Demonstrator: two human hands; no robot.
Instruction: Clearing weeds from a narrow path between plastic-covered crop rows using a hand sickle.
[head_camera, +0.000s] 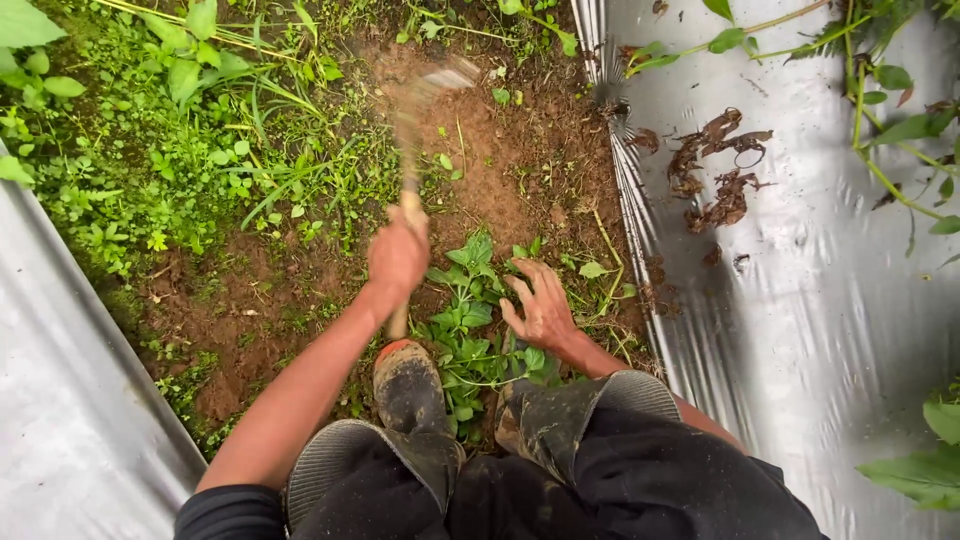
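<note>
Dirt strip (500, 170) between two sheets of silver plastic mulch (820, 280), and the person is crouching over it in muddy boots (410, 385). Left hand (397, 255), around the middle of the frame, is clenching the wooden handle of a small hoe (410, 130), which is running up toward the top centre; its head is just a blur up there over the bare soil. Right hand (540, 305) is hanging open, fingers spread, just right of a leafy green weed (468, 300) at lower centre, maybe brushing its leaves, can't really tell. Thick weeds (160, 130) are filling the upper left, and dead brown leaves (715, 165) are lying on the plastic at upper right.
</note>
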